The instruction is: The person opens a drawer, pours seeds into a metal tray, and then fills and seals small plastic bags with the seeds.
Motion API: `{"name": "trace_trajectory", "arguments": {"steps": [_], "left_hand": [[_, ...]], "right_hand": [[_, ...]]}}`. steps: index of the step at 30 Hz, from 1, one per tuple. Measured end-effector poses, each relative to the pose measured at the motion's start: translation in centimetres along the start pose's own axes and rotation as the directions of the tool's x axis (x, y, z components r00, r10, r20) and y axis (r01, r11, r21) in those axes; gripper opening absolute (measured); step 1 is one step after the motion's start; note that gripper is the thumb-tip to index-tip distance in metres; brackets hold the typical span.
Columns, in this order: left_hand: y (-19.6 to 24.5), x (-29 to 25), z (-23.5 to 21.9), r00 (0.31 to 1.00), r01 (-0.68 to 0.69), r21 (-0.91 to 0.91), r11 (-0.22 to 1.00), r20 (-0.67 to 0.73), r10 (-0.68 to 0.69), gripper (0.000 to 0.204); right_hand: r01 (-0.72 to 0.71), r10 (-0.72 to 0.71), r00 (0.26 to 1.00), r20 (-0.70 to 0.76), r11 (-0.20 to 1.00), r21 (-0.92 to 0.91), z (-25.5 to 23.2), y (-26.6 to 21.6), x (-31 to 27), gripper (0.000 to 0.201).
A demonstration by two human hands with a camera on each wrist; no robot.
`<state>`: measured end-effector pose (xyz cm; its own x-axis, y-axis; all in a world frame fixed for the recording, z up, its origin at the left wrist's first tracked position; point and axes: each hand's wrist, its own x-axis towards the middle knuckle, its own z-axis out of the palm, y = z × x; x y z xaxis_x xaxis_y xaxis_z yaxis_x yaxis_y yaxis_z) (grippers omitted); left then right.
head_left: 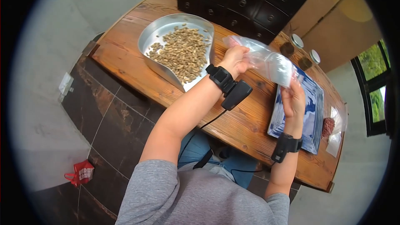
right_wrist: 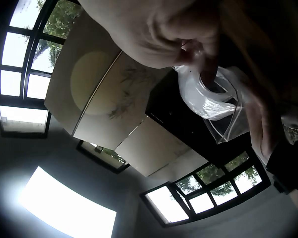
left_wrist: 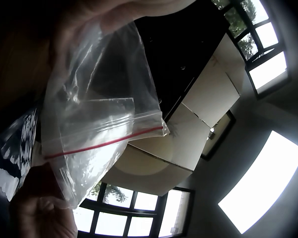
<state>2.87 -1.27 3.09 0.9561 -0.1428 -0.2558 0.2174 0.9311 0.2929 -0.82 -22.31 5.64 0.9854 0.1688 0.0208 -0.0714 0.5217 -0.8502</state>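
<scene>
A clear zip-lock plastic bag (head_left: 266, 58) is held up over the table between both hands. My left hand (head_left: 236, 61) pinches its left end, near the metal scoop tray. At the other end, above the blue-and-white plate, my right hand (head_left: 294, 100) pinches the bag's edge. In the left wrist view a red zip line crosses the crumpled bag (left_wrist: 104, 124), with folded clear plastic overlapping behind it. The right wrist view has the bag (right_wrist: 208, 101) bunched between the fingers of both hands. The metal tray (head_left: 146, 29) carries a heap of small brownish pods (head_left: 183, 50).
Behind the tray stands a dark drawer cabinet (head_left: 233, 0). Two jars (head_left: 287, 49) with silvery lids sit at the back right. A blue-and-white rectangular plate (head_left: 314, 100) lies under my right forearm, beside a small bag of dark red bits (head_left: 328, 127). Wrist camera cables hang toward my lap.
</scene>
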Motion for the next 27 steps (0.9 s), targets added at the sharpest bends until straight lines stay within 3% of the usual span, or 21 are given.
{"name": "trace_trajectory", "arguments": {"steps": [1,3,5,6,7,10,11,13,14,15,17,19,20,22,26,27], "left_hand": [[0.9,0.6,-0.4,0.997,0.023,-0.041,0.999,0.069,-0.020,0.040],[2.7,-0.2,0.0,0.998,-0.004,-0.054,0.999,0.068,0.008,0.041],[4.4,-2.0,1.4,0.988,-0.145,0.018,0.989,0.056,0.143,0.038],[7.4,-2.3,0.8,0.969,0.004,-0.132,0.991,0.247,0.029,0.032],[9.1,-2.6,0.3,0.965,0.027,-0.187,0.982,0.262,0.023,0.030],[14.0,-6.4,0.5,0.941,-0.325,0.015,0.946,0.103,0.321,0.032],[15.7,-7.5,-0.2,0.918,-0.391,0.078,0.917,0.111,0.382,0.033],[21.8,-9.7,-3.3,0.879,-0.459,0.219,0.861,-0.030,0.476,0.036],[22.6,-11.1,-3.7,0.818,-0.539,0.265,0.800,-0.061,0.572,0.036],[25.9,-10.5,-7.6,0.834,-0.541,0.196,0.818,-0.007,0.552,0.037],[28.8,-11.6,-10.7,0.842,-0.513,0.226,0.828,-0.058,0.537,0.035],[30.7,-11.8,-13.8,0.770,-0.591,0.120,0.798,-0.213,0.602,0.033],[31.1,-11.5,-15.4,0.766,-0.595,0.125,0.794,-0.211,0.607,0.033],[31.7,-11.3,-17.6,0.604,-0.653,0.145,0.743,-0.493,0.626,0.033],[28.7,-12.0,-16.8,0.608,-0.645,0.198,0.738,-0.453,0.653,0.040],[27.6,-12.3,-15.4,0.611,-0.579,0.220,0.785,-0.521,0.597,0.045]], "right_hand": [[-0.017,0.015,1.000,0.024,0.997,0.079,-0.3,0.1,-0.1,0.030],[-0.053,0.048,0.998,0.032,0.980,0.190,-2.1,0.5,0.5,0.029],[-0.092,0.076,0.995,0.072,0.961,0.262,-2.8,1.0,0.7,0.029],[-0.110,0.096,0.993,0.062,0.957,0.268,-2.6,1.2,0.6,0.028],[-0.124,0.114,0.992,0.051,0.954,0.274,-2.4,1.3,0.6,0.028],[-0.148,0.140,0.989,0.049,0.943,0.298,-1.5,2.4,0.3,0.027],[-0.163,0.156,0.987,0.047,0.940,0.301,-1.4,2.9,0.3,0.027],[-0.189,0.176,0.982,0.070,0.919,0.347,-0.8,4.3,0.5,0.026],[-0.203,0.195,0.979,0.059,0.910,0.362,-0.8,4.9,0.6,0.026],[-0.218,0.215,0.975,0.051,0.900,0.377,-0.8,5.4,0.8,0.026],[-0.227,0.220,0.974,0.061,0.893,0.390,-0.4,6.0,0.9,0.026],[-0.232,0.237,0.971,0.034,0.898,0.374,-0.5,6.9,1.3,0.026],[-0.214,0.216,0.976,0.032,0.919,0.332,-0.3,7.0,1.3,0.027],[-0.182,0.185,0.982,0.018,0.937,0.297,0.6,6.7,1.2,0.028],[-0.121,0.132,0.991,-0.032,0.967,0.224,1.9,6.3,0.5,0.030],[-0.108,0.121,0.991,-0.051,0.973,0.205,2.0,6.1,0.4,0.030]]}}
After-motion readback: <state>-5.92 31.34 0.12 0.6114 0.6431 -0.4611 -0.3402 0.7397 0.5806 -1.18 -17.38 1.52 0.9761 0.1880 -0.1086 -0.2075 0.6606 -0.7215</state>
